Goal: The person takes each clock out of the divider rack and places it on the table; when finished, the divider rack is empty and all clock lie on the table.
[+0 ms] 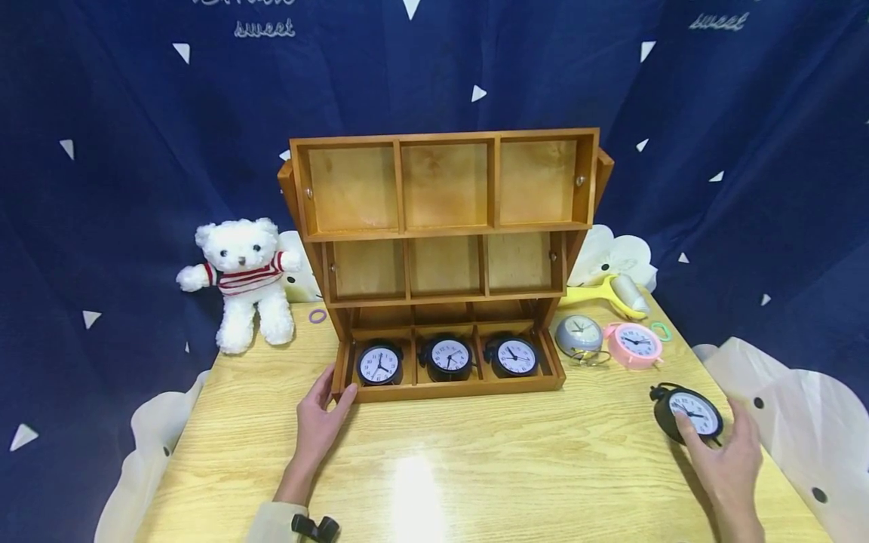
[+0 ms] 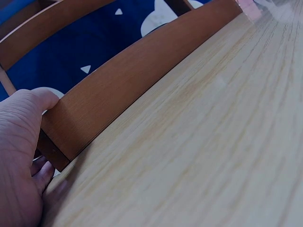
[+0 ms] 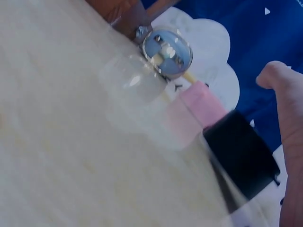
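Observation:
In the head view my left hand [image 1: 322, 419] holds the front left corner of a tiered wooden display shelf [image 1: 448, 392]. Its thumb lies over the front rail [image 2: 142, 75], and its other fingers are along the outer side. Three black alarm clocks [image 1: 448, 356] with white dials sit in the bottom row's compartments, one in each. Toward the table's right edge, my right hand [image 1: 729, 460] is spread at another black alarm clock [image 1: 692, 413], which lies face up. The right wrist view shows a digit raised above this clock [image 3: 241, 156], apart from it.
Right of the shelf stand a grey-blue clock [image 1: 579, 335] and a pink alarm clock [image 1: 634, 345]. Behind them lie a yellow handled tool [image 1: 604, 292] and a green ring [image 1: 661, 331]. A white teddy bear [image 1: 241, 283] and a purple ring [image 1: 317, 316] are at left.

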`<control>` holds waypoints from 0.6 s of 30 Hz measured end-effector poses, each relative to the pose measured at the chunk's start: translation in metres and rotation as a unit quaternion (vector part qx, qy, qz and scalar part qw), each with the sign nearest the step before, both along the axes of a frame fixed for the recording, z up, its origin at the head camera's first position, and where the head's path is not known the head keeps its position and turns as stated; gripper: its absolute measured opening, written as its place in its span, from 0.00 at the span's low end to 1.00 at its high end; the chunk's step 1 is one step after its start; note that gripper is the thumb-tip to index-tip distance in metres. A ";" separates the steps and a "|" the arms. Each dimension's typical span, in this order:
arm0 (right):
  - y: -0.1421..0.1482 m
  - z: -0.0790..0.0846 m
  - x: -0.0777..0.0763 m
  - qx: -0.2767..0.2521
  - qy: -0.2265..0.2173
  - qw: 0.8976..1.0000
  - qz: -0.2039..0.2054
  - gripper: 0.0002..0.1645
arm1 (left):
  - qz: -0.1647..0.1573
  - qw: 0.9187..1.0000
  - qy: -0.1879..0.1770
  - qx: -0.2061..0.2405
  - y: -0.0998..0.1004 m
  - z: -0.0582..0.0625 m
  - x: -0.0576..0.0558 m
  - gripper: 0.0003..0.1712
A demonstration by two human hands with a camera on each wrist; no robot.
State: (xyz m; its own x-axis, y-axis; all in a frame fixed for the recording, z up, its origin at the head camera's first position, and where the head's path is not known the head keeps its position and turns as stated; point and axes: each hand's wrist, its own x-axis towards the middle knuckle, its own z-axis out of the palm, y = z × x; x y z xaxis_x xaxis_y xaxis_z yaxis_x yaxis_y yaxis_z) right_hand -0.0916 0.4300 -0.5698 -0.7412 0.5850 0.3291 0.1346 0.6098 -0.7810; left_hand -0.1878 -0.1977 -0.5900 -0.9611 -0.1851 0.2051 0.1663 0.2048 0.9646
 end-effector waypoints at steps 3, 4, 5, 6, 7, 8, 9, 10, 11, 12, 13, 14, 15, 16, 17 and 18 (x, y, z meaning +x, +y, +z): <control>-0.010 0.007 -0.002 0.012 0.042 0.999 0.008 0.46 | -0.003 1.000 -0.002 -0.005 0.000 0.000 0.000 0.38; -0.014 0.010 -0.003 0.015 0.057 0.998 0.011 0.44 | -0.003 1.000 -0.002 -0.005 0.000 0.000 0.000 0.38; -0.018 0.013 -0.005 0.017 0.072 0.997 0.018 0.42 | -0.004 1.000 -0.002 -0.005 0.000 0.000 0.000 0.37; -0.022 0.016 -0.006 0.020 0.088 0.996 0.027 0.41 | -0.004 1.000 -0.002 -0.005 0.000 0.001 0.000 0.37; -0.026 0.019 -0.008 0.018 0.102 0.994 0.038 0.40 | -0.004 1.000 -0.002 -0.003 0.000 0.000 0.000 0.38; -0.030 0.021 -0.010 0.018 0.115 0.992 0.050 0.39 | -0.003 1.000 -0.003 -0.002 0.000 0.000 0.000 0.38; -0.033 0.023 -0.012 0.020 0.126 0.990 0.065 0.38 | -0.002 1.000 -0.004 0.000 0.000 0.000 0.000 0.38; -0.037 0.025 -0.014 0.018 0.135 0.987 0.079 0.37 | -0.001 1.000 -0.005 0.001 0.000 0.000 0.000 0.38; -0.041 0.027 -0.016 0.020 0.142 0.985 0.095 0.37 | 0.000 1.000 -0.005 0.001 0.000 0.000 0.000 0.38; -0.044 0.029 -0.019 0.016 0.148 0.983 0.112 0.37 | 0.001 1.000 -0.005 0.003 0.000 0.000 0.000 0.39; -0.048 0.030 -0.021 0.017 0.150 0.980 0.127 0.37 | 0.002 1.000 -0.005 0.003 0.000 0.000 0.000 0.39; -0.052 0.030 -0.024 0.016 0.153 0.978 0.144 0.37 | 0.002 1.000 -0.005 0.003 0.000 0.000 0.000 0.39; -0.056 0.030 -0.027 0.010 0.155 0.975 0.160 0.37 | 0.001 1.000 -0.004 0.001 0.000 0.001 0.000 0.39; -0.060 0.029 -0.030 0.005 0.156 0.972 0.176 0.38 | 0.000 1.000 -0.004 0.000 0.000 0.001 0.000 0.39; -0.064 0.029 -0.033 -0.004 0.157 0.969 0.193 0.39 | -0.001 1.000 -0.004 -0.002 0.000 0.001 0.000 0.38; -0.069 0.028 -0.037 -0.012 0.157 0.965 0.210 0.40 | -0.001 1.000 -0.004 -0.004 0.000 0.002 0.000 0.38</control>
